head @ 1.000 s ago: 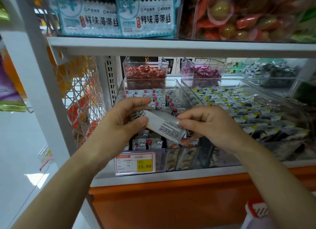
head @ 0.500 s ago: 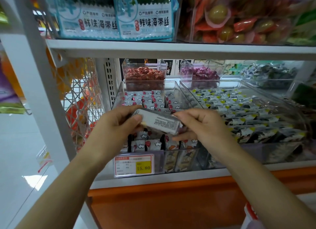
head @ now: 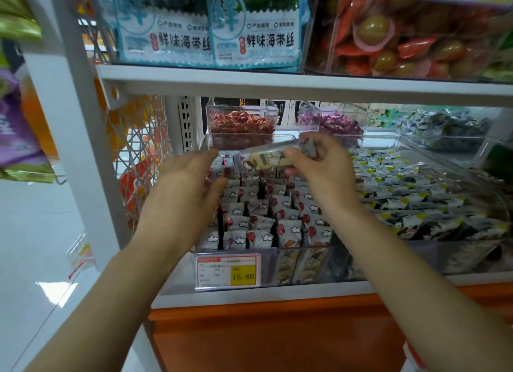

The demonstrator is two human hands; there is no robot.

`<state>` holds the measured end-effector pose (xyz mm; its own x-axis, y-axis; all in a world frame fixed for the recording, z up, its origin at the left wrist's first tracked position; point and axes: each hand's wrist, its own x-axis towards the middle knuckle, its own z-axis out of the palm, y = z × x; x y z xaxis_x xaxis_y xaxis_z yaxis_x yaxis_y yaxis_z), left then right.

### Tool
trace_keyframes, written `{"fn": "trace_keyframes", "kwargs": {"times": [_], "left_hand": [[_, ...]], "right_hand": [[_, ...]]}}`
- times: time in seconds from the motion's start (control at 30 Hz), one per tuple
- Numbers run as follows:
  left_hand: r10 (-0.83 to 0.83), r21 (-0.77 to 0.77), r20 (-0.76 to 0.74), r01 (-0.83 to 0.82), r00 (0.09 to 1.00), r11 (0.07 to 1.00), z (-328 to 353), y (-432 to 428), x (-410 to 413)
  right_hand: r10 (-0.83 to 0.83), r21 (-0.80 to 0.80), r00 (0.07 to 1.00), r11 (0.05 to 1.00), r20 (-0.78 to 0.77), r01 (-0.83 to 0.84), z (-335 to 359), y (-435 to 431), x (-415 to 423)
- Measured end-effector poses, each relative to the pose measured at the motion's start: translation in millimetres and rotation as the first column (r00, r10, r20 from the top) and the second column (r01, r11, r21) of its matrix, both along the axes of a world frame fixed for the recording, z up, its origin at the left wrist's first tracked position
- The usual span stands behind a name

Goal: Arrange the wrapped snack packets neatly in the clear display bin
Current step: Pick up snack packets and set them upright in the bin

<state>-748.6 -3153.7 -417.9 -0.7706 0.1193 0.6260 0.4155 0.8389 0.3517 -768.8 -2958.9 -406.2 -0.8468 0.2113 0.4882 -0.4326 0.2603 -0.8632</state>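
A clear display bin (head: 283, 263) on the lower shelf holds rows of white snack packets (head: 277, 213) printed with clouds and red balloons. My right hand (head: 319, 172) grips one long wrapped snack packet (head: 266, 156) and holds it above the back of the bin. My left hand (head: 186, 188) hovers over the bin's left side with fingers stretched forward, holding nothing. It hides the packets on that side.
A price tag reading 15.80 (head: 227, 271) hangs on the bin front. A larger clear bin (head: 433, 160) of dark packets sits to the right. Smaller bins of red candies (head: 241, 124) and purple candies (head: 333, 122) stand behind. The upper shelf (head: 277, 80) hangs low overhead.
My left hand let go of the packet and opened. My right hand carried the packet up and toward the back of the bin.
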Motion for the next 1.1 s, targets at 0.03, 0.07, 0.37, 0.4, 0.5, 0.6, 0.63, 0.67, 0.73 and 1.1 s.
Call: {"fn": "trace_keyframes", "kwargs": {"times": [0.03,0.07,0.37,0.4,0.5,0.6,0.63,0.67,0.73,1.1], "left_hand": [[0.021,-0.089,0.01,-0.02,1.0,0.996,-2,-3,-5],[0.041,-0.169,0.035,-0.035,0.999,0.985,-5,-4,-9],[-0.024,-0.069,0.175,0.037,0.984,0.997,-22,-6,-21],[-0.033,-0.054,0.177,0.043,0.984,0.998,-23,-6,-21],[-0.055,-0.016,0.185,0.059,0.981,0.998,-25,-6,-22],[-0.063,-0.001,0.174,0.065,0.983,0.998,-26,-7,-24],[-0.066,0.002,0.173,0.066,0.983,0.998,-26,-7,-23],[-0.068,0.006,0.174,0.068,0.982,0.998,-27,-7,-23],[-0.076,0.017,0.176,0.075,0.981,0.997,-27,-7,-23],[-0.096,0.029,0.171,0.092,0.981,0.995,-28,-7,-24]], "right_hand": [[-0.024,0.035,1.0,0.999,0.006,0.024,3,-4,-12],[-0.038,0.07,0.999,0.997,0.012,0.037,4,-8,-23],[0.037,0.643,0.999,0.766,-0.027,-0.011,15,-35,-79],[0.05,0.687,0.999,0.725,0.015,-0.046,15,-39,-81],[0.052,0.767,0.997,0.638,0.048,-0.07,9,-50,-87],[0.085,0.822,0.986,0.545,0.142,-0.165,0,-56,-88],[0.085,0.854,0.975,0.47,0.206,-0.221,-2,-57,-89],[0.07,0.881,0.967,0.401,0.245,-0.252,-3,-56,-90],[0.05,0.885,0.97,0.401,0.237,-0.237,1,-55,-94],[-0.074,0.932,0.984,0.339,0.16,-0.126,-1,-62,-131]]}}
